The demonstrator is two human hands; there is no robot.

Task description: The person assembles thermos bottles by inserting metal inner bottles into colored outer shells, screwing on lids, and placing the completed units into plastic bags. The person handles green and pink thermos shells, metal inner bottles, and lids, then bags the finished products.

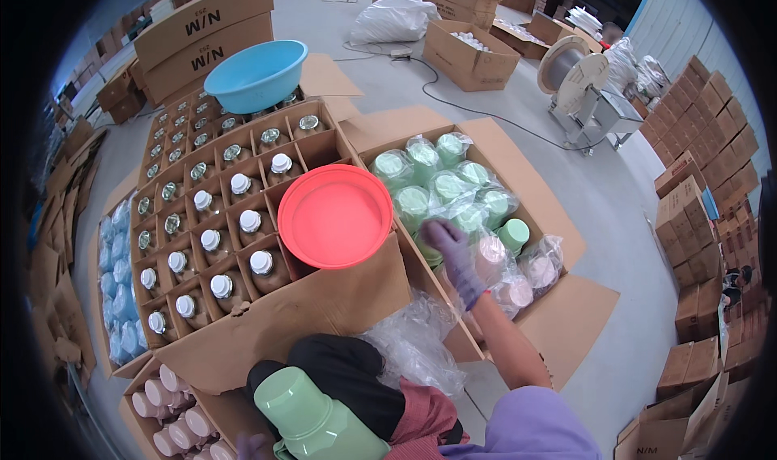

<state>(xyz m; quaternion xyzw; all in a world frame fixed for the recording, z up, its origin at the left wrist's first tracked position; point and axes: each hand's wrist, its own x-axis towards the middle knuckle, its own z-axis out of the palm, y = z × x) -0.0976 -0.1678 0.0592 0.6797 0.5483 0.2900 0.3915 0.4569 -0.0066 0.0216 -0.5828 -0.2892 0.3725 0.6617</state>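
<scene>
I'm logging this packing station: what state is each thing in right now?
Right hand: gloved, reaching into the carton of wrapped cups.
Left hand: mostly out of view beside the green cup.
Green cup: unwrapped, lying tilted.
Carton of wrapped cups: flaps open.
Red basin: empty.
Blue basin: empty.

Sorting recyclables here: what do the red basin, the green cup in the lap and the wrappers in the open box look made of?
The red basin looks like moulded plastic, evenly coloured with a soft sheen. The green cup seems glossy opaque plastic, with faceted sides catching light. The wrappers look like thin clear plastic film, crinkled and shiny; the right hand, in a purple glove, reaches among them.
</scene>
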